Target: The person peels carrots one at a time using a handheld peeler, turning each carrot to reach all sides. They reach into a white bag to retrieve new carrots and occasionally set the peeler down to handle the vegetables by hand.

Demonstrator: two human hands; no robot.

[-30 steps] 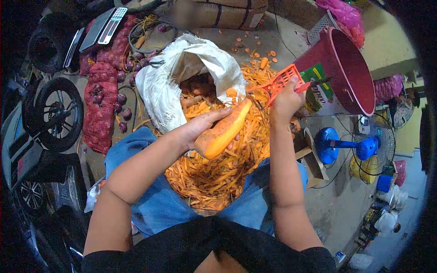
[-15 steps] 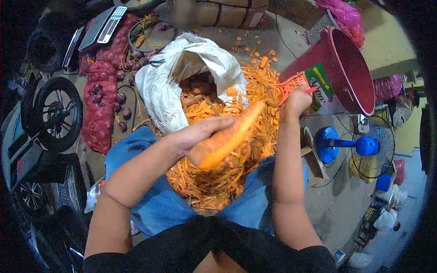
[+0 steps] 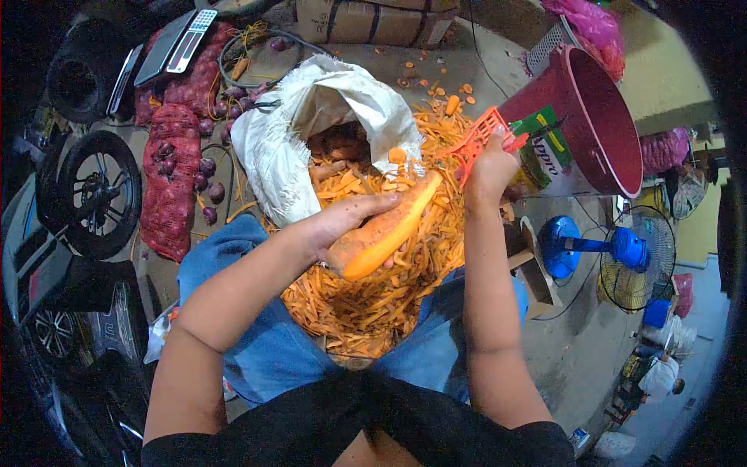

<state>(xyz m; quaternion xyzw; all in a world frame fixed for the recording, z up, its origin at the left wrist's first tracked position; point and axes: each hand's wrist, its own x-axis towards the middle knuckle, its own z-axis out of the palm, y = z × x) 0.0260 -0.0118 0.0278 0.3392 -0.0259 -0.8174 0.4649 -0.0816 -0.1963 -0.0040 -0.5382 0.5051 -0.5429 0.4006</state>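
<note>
A large, partly peeled carrot (image 3: 389,233) lies in my left hand (image 3: 350,222), with the thumb along its top and the fingers underneath. One side of it is bright orange; the other still carries rough brownish skin. My right hand (image 3: 490,175) is closed around an orange plastic peeler (image 3: 476,140), held just beyond the carrot's tip and apart from it. Below both hands spreads a heap of carrot peelings (image 3: 358,311) between the knees. Behind the carrot an open white woven sack (image 3: 272,167) has unpeeled carrots (image 3: 338,148) inside.
At the right a red bucket (image 3: 576,117) lies tilted, with a green-labelled packet (image 3: 545,152) against it. A blue fan (image 3: 591,245) stands nearby. Red net bags of onions (image 3: 167,187), a scale (image 3: 175,50) and a wheel (image 3: 97,194) are at the left; a cardboard box (image 3: 373,22) is behind.
My right hand has moved slightly left with the peeler, nearer the carrot's tip. The carrot in my left hand has turned a little, showing more of its rough skin.
</note>
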